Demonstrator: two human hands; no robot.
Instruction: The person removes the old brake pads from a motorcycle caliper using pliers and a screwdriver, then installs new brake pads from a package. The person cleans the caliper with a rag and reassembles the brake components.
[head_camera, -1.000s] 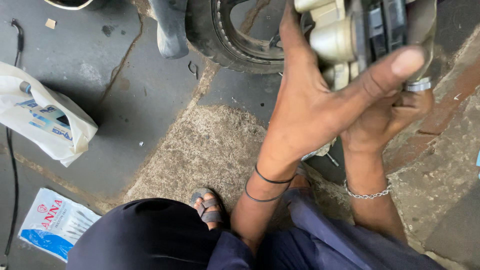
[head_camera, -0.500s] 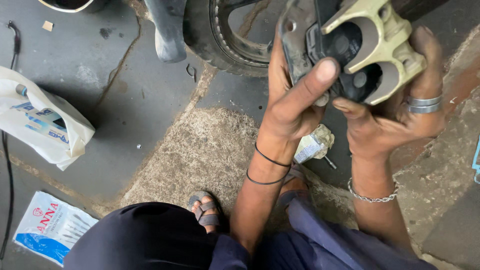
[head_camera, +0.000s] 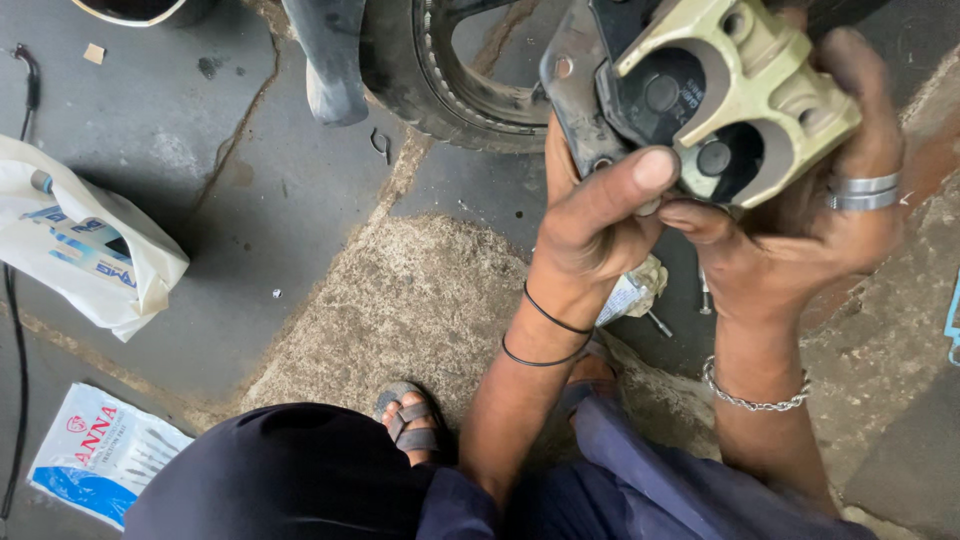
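- Far left: black cable runs down the floor edge, white plastic bag lies beside it, nothing touching it.
- Near left: flat white-and-blue printed packet on the grey concrete floor.
- Near centre: person's dark-clothed knee, sandalled foot on a rough patch of ground.
- Far centre: tyre and wheel rim of a vehicle, dark mudguard piece hanging just left of it; small metal clip on the floor near the tyre.
- Centre-right: left hand, two black bands on wrist, grip clenched on the brake caliper, thumb across its near edge beside the bore.
- Change: half a second ago thumb lay higher over the caliper body; now caliper is rotated a bit, closer to the camera, both piston bores open to view. Reads as turning the part over to inspect its inner side.
- Caliper look: pale olive-beige cast body, two round recesses with dark pistons inside, black bracket attached on its left; held in the air, above the ground, in front of the wheel.
- Right: right hand, silver rings and chain bracelet, grip wrapped around the caliper from below and right, fingers over the far side.
- Below the hands: crumpled wrapper and a small bolt on the ground.
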